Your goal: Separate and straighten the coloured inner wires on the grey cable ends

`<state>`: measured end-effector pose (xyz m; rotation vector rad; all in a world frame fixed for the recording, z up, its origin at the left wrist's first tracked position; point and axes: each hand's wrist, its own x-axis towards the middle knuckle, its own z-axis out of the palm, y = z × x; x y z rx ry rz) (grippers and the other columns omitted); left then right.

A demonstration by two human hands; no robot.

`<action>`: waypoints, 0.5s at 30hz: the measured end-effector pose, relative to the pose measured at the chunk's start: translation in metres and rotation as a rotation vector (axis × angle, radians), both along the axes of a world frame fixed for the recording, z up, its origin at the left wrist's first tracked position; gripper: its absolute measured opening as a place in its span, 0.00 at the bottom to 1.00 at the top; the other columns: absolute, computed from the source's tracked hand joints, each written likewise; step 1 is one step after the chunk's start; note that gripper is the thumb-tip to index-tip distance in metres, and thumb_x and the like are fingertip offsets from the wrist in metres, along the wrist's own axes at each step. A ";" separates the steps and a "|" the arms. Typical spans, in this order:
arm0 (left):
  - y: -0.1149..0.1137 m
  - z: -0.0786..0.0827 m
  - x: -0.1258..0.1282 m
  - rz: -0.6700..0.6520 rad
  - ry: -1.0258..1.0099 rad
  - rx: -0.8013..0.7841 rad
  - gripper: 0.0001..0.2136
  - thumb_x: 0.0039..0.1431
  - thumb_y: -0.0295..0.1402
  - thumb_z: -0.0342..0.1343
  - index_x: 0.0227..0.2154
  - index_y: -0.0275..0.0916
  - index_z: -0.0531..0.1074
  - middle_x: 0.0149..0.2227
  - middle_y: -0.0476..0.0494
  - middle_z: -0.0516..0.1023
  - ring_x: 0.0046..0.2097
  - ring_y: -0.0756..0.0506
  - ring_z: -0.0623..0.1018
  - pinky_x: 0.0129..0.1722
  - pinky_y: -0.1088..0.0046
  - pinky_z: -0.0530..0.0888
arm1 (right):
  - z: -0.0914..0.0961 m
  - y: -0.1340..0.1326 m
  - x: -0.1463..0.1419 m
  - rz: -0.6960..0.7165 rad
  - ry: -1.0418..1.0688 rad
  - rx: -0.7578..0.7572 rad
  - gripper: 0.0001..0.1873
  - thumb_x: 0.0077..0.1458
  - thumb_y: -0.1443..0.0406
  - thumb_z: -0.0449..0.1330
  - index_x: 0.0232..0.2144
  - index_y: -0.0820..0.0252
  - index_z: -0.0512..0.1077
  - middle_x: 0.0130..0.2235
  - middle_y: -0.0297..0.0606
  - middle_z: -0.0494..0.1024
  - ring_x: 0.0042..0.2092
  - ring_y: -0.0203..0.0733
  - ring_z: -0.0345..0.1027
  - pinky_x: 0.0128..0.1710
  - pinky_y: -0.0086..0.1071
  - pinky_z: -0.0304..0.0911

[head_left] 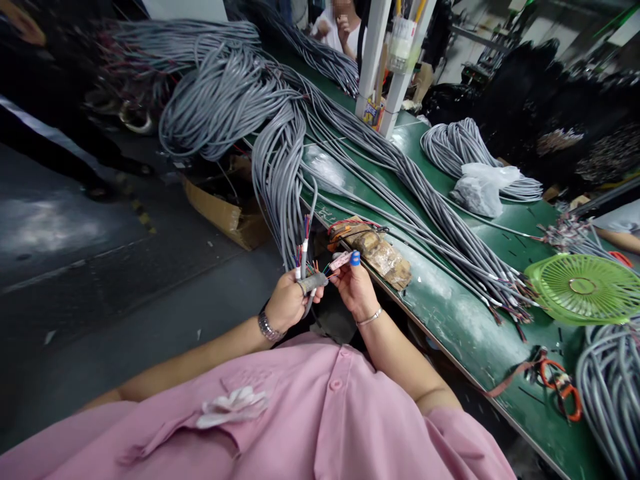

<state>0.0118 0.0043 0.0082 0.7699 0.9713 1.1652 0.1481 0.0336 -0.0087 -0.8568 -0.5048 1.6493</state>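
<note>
My left hand (289,301) is closed around the ends of several grey cables (305,260), just in front of my body. Red, blue and other thin wires (306,230) stick up from the stripped ends. A grey wrap (312,284) lies across its thumb side. My right hand (354,291), with a blue finger cover (355,258), pinches fine coloured wires (327,270) from a cable in the left hand. A pale piece with reddish marks (341,261) sits at the right fingertips; whether it is a wrapped finger or a held part I cannot tell.
Grey cable bundles (215,100) cover the green table (450,347). Near its edge is a taped wooden block (383,253). A green fan (583,287) and orange-handled scissors (560,387) lie right. A cardboard box (220,213) stands below. Other people are at the back, left and right.
</note>
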 end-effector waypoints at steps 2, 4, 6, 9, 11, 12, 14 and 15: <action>-0.001 0.002 -0.002 -0.006 0.008 0.018 0.10 0.48 0.34 0.63 0.27 0.35 0.69 0.17 0.50 0.72 0.17 0.54 0.67 0.16 0.79 0.57 | 0.000 -0.002 0.002 0.042 0.026 -0.026 0.27 0.48 0.41 0.58 0.31 0.59 0.72 0.28 0.34 0.73 0.27 0.32 0.63 0.30 0.28 0.65; -0.004 0.002 -0.004 -0.009 0.017 0.027 0.10 0.47 0.34 0.63 0.27 0.35 0.69 0.17 0.50 0.72 0.17 0.54 0.67 0.16 0.79 0.57 | 0.000 -0.006 0.006 0.106 0.028 -0.049 0.30 0.47 0.40 0.57 0.32 0.61 0.73 0.29 0.36 0.74 0.28 0.33 0.65 0.29 0.27 0.65; -0.007 0.001 -0.007 -0.013 0.028 0.027 0.10 0.47 0.34 0.63 0.27 0.35 0.69 0.18 0.50 0.73 0.18 0.53 0.68 0.17 0.79 0.59 | 0.001 -0.010 0.012 0.212 -0.008 -0.058 0.30 0.47 0.40 0.58 0.33 0.62 0.73 0.31 0.37 0.75 0.28 0.33 0.66 0.29 0.28 0.66; -0.012 -0.005 -0.010 -0.033 0.058 0.040 0.09 0.48 0.34 0.63 0.28 0.36 0.70 0.18 0.51 0.73 0.19 0.53 0.68 0.19 0.78 0.62 | 0.002 -0.017 0.019 0.367 -0.106 -0.030 0.26 0.45 0.45 0.64 0.33 0.63 0.73 0.30 0.36 0.76 0.28 0.32 0.67 0.29 0.28 0.67; -0.016 -0.010 -0.012 -0.063 0.095 0.059 0.08 0.48 0.34 0.63 0.27 0.36 0.70 0.18 0.51 0.73 0.19 0.52 0.68 0.20 0.77 0.64 | 0.003 -0.020 0.021 0.402 -0.190 -0.004 0.22 0.42 0.50 0.68 0.31 0.62 0.73 0.28 0.33 0.75 0.26 0.31 0.65 0.29 0.28 0.66; -0.017 -0.012 -0.012 -0.084 0.121 0.068 0.08 0.49 0.34 0.62 0.27 0.36 0.70 0.18 0.50 0.73 0.19 0.52 0.69 0.21 0.77 0.65 | 0.004 -0.021 0.022 0.397 -0.238 0.013 0.19 0.41 0.53 0.70 0.29 0.62 0.73 0.26 0.31 0.74 0.25 0.30 0.64 0.29 0.27 0.65; -0.018 -0.013 -0.013 -0.139 0.201 0.077 0.08 0.49 0.35 0.62 0.25 0.36 0.71 0.19 0.49 0.74 0.20 0.52 0.70 0.22 0.76 0.66 | 0.007 -0.022 0.021 0.367 -0.334 0.073 0.16 0.40 0.57 0.71 0.27 0.62 0.73 0.24 0.29 0.73 0.24 0.29 0.62 0.28 0.26 0.63; -0.018 -0.013 -0.013 -0.177 0.251 0.080 0.08 0.49 0.34 0.62 0.24 0.36 0.71 0.19 0.48 0.74 0.20 0.51 0.70 0.21 0.76 0.66 | 0.008 -0.023 0.020 0.354 -0.377 0.116 0.15 0.41 0.58 0.71 0.26 0.62 0.73 0.24 0.30 0.73 0.25 0.29 0.62 0.29 0.26 0.62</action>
